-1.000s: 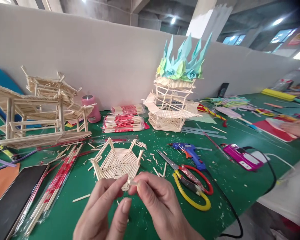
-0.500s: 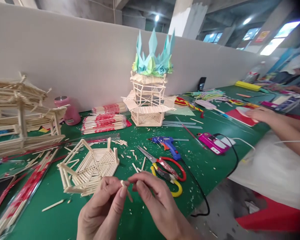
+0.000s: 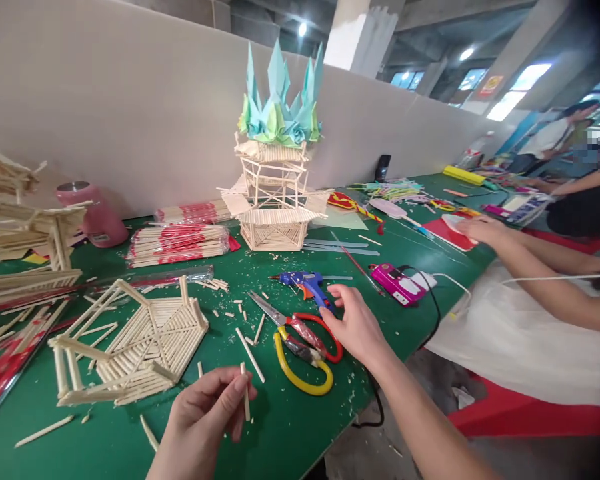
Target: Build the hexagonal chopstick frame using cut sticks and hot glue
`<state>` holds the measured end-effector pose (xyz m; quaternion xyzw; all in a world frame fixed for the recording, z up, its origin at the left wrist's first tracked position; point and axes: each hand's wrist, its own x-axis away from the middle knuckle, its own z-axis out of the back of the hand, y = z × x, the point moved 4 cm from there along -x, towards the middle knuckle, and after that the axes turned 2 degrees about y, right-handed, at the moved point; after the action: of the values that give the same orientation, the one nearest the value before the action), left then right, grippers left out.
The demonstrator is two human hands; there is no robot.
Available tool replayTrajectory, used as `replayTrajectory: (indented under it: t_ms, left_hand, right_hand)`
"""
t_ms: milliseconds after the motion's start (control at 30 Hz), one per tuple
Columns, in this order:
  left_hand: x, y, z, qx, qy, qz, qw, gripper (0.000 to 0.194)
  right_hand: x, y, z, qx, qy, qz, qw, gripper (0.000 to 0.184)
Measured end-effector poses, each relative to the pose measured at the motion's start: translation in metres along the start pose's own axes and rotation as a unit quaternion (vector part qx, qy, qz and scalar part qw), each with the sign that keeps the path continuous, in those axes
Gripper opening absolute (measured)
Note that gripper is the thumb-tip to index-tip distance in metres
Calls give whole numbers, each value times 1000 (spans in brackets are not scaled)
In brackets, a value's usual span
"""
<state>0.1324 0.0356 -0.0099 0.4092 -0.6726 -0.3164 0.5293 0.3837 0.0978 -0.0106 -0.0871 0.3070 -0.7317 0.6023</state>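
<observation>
At seven o'clock in my view, my left grip [image 3: 207,417] pinches a stick [image 3: 247,400]. At five, my right grip [image 3: 355,327], parted, is right by the glue gun [image 3: 303,280]. The frame [image 3: 160,333] lies at eight.

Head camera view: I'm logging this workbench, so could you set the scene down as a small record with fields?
Left hand: pinches a short stick between thumb and fingers
Right hand: thumb and fingers apart at the handle of the blue glue gun; contact unclear
Scissors: on the green table, nearer the camera than the glue gun
Stick frame: on the table, left of the scissors
Stick tower: further back, topped with blue-green folded paper
Co-worker's hand: at a red sheet
</observation>
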Motion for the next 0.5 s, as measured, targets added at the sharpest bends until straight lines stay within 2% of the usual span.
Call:
replayTrajectory:
  t_ms: [100, 200, 267, 367, 400, 467, 500]
  left_hand:
    - [-4, -1, 3, 71, -14, 19, 997, 32]
    - [-5, -2, 8, 126, -24, 40, 991, 28]
    - [-4, -1, 13, 143, -26, 52, 988, 26]
    - [-1, 1, 21, 135, -17, 40, 990, 25]
    - [0, 3, 25, 117, -12, 26, 993, 25]
    - [4, 5, 33, 57, 0, -11, 998, 23]
    - [5, 7, 37, 18, 6, -39, 999, 22]
  right_hand:
    - [-22, -2, -15, 19, -34, -23, 999, 30]
    - [-35, -1, -18, 16, -65, -53, 996, 15]
    - [-36, -2, -12, -8, -89, -63, 994, 5]
    - [-25, -16, 7, -83, -136, -64, 985, 14]
    - [-18, -24, 13, -128, -157, -62, 977, 19]
    - [-1, -42, 21, -305, -199, -104, 926, 26]
    - [8, -51, 25, -344, -215, -108, 908, 27]
